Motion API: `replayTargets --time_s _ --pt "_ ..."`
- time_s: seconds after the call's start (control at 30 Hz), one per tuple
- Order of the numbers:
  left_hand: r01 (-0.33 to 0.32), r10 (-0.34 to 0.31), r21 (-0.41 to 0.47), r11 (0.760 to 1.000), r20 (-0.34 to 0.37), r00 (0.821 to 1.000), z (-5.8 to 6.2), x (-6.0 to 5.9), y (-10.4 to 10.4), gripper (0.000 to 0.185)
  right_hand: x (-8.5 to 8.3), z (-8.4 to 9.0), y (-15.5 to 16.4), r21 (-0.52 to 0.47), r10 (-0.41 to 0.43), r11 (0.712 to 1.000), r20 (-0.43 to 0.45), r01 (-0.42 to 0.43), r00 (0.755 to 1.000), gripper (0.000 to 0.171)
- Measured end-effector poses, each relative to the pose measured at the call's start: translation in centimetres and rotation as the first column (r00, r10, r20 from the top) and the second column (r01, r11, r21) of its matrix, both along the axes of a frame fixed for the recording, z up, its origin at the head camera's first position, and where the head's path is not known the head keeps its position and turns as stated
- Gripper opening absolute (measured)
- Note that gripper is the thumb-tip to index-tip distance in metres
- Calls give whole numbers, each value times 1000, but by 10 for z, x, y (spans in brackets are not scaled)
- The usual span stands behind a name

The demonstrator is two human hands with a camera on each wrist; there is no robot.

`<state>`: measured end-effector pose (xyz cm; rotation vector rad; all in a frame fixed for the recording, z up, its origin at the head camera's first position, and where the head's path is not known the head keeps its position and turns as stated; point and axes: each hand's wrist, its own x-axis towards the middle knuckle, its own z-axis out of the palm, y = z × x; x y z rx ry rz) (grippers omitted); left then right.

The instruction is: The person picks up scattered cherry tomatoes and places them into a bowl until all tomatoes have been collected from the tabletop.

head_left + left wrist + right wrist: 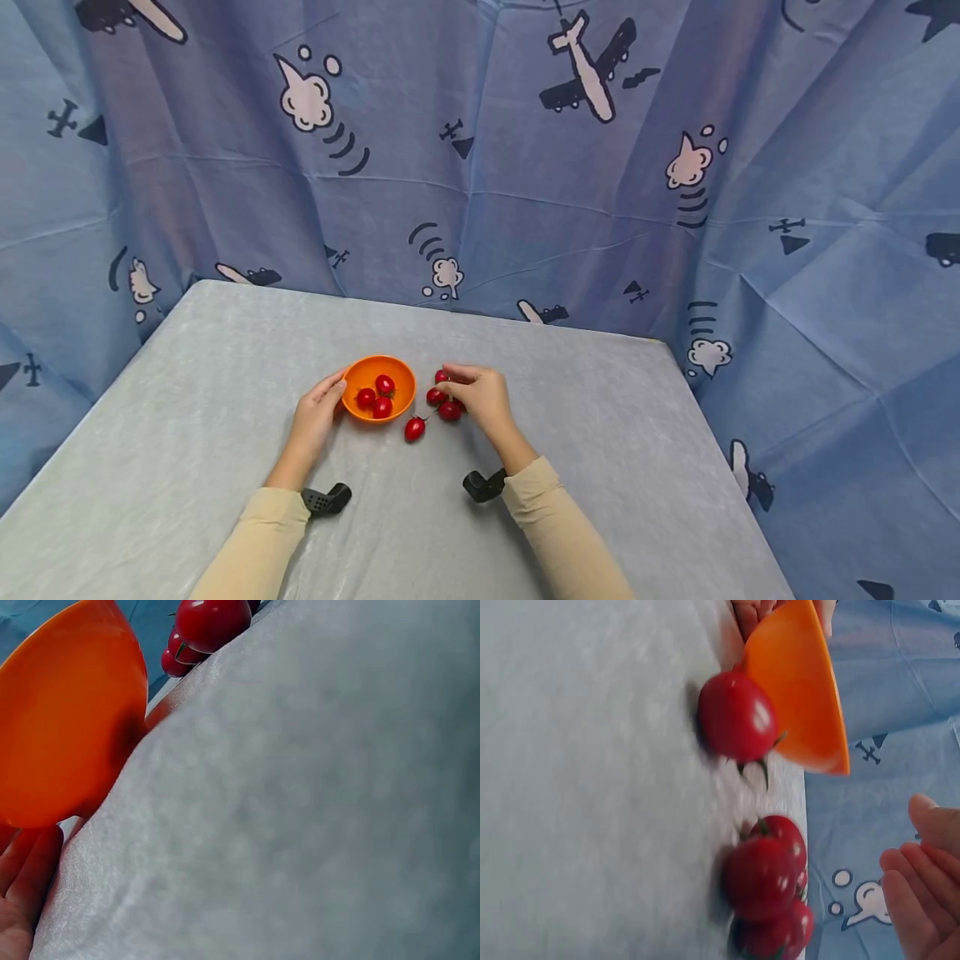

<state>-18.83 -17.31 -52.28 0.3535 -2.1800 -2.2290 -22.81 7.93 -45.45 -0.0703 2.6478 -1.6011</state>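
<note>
Cherry tomatoes [442,404] just under right hand [483,398].

The bowl [378,388] sits on the counter [600,433] just right of the left grip [315,417], touching its fingers, with three tomatoes [375,397] in it. A cluster of tomatoes [444,400] lies under and left of the right grip [480,396], between it and the bowl. One loose tomato [414,428] lies nearer the person, just before the bowl.
</note>
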Motion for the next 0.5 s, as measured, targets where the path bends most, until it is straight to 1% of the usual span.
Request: replayTargets --time_s 0.17,0.4,0.5 --pt "7 -7 3 1000 -6 1000 0 0 1 48 -2 -4 13 12 -13 1000 -23 13 1000 32" --pt "4 -4 -2 1000 0 1000 -1 0 0 48 -2 -8 25 -8 -45 999 23 46 999 33" --pt "2 -1 -8 1000 6 1000 -1 -1 0 48 -2 -9 28 -14 -49 999 29 49 998 33"
